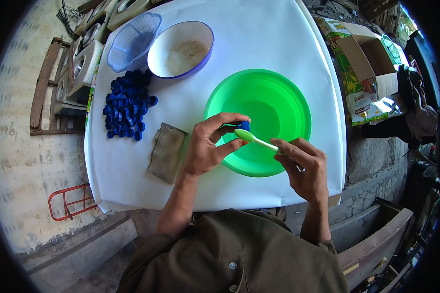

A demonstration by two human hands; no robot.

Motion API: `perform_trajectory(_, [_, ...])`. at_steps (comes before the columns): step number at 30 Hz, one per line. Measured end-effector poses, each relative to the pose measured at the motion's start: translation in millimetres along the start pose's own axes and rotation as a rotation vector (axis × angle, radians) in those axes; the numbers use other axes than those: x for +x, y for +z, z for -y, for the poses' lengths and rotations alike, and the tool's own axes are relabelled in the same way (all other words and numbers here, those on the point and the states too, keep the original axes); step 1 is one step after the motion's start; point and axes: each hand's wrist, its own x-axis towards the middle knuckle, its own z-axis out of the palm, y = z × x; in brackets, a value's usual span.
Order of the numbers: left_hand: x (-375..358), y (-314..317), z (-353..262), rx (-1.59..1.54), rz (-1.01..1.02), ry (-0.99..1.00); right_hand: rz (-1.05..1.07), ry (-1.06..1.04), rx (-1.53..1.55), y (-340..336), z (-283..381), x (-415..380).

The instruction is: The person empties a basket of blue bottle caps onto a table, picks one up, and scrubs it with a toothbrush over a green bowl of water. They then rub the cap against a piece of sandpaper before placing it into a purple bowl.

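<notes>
Between the thumb and fingers of my left hand (209, 145) is a blue bottle cap (242, 126), held over the near left part of a green basin (292, 90). My right hand (303, 165) grips the handle of a green and white toothbrush (259, 141). Its head points left and overlaps the cap's lower edge in this view. Left of the basin, many similar blue caps (127, 105) lie in a loose heap. A folded grey-brown cloth (166, 152) rests beside my left forearm.
A white bowl with a blue rim (209, 49) and a pale blue plastic basket (124, 45) stand at the back left of the white-covered table (242, 29). To the right are an open cardboard box (371, 63) and a person (420, 122) near it.
</notes>
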Motion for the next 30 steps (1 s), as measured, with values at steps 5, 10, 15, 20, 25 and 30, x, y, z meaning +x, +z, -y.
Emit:
perform_trajectory(5, [-1, -3, -4, 0.01, -0.067, 0.023, -0.039, 0.016, -0.007, -2, -20, -3])
perform_trajectory(10, [1, 10, -5, 0.003, -0.142, 0.019, -0.084, -0.002, 0.041, 10, 2, 2])
perform_trajectory(15, [-2, 13, -3, 0.006, -0.172, 0.069, -0.153, 0.04, -0.086, 17, -9, -2])
perform_trajectory(20, [-4, 17, 1, 0.066, -0.192, 0.091, -0.156, 0.005, 0.011, 23, 8, -4])
perform_trajectory(25, [-3, 20, -1, 0.044, -0.245, 0.137, -0.178, 0.019, -0.029, 27, 2, -3])
perform_trajectory(30, [-4, 14, -6, 0.086, -0.247, 0.11, -0.177, -0.032, -0.024, 26, 8, -3])
